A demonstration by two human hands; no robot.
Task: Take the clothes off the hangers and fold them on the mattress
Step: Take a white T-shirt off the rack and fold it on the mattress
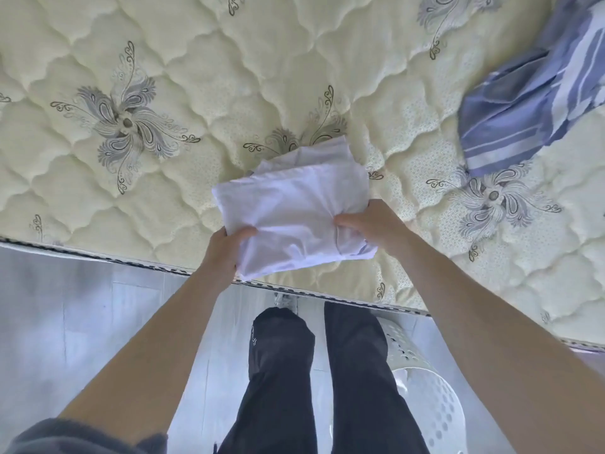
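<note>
With the left hand (226, 253) and right hand (370, 224) each pinching a near corner of the folded white garment (291, 204) over the mattress (163, 93) edge, best lower it flat, keeping layers aligned.

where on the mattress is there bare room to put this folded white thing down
Widest bare stretch of mattress: left of the folded white garment, from the near edge up. Also bare: the strip beyond the garment, and the patch below the blue striped cloth, right of the right hand. That cloth crowds the upper right.
</note>
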